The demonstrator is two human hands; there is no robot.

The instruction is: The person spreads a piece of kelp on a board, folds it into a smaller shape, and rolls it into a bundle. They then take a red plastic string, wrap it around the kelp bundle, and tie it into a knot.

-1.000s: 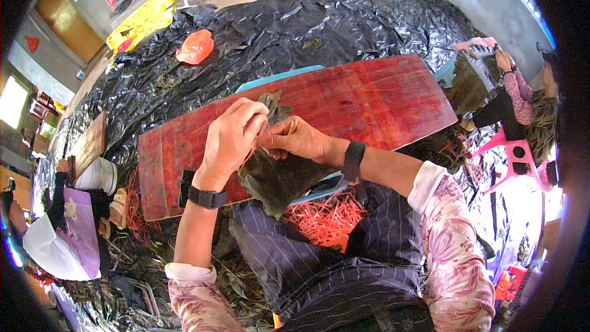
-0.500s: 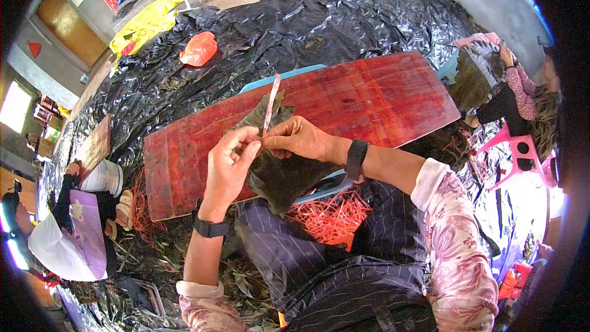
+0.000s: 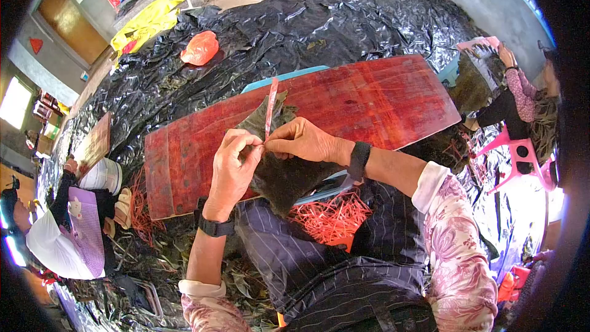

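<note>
My left hand (image 3: 235, 163) is closed in a pinch, its thumb and forefinger meeting the fingertips of my right hand (image 3: 305, 141). Between them is a narrow pink plastic strip (image 3: 271, 103) whose free end sticks up. Both hands seem to pinch it; its lower part is hidden by the fingers. Under the hands lies a dark, brownish-green leafy piece (image 3: 279, 179), limp and folded, hanging over the near edge of a red wooden board (image 3: 375, 95). More loose pink strips (image 3: 326, 218) are heaped in my lap.
Black plastic sheeting (image 3: 295, 31) covers the floor, with an orange bag (image 3: 200, 48) on it. One person (image 3: 67, 227) sits at left by a white bucket (image 3: 101, 177); another person's sleeve (image 3: 523, 95) shows at right, near a pink stool (image 3: 513, 157). Blue plastic (image 3: 286, 77) shows behind the board.
Both hands stay together at the strip and have shifted slightly. The strip's upright end leans a little differently. The whole view has moved a few pixels.
</note>
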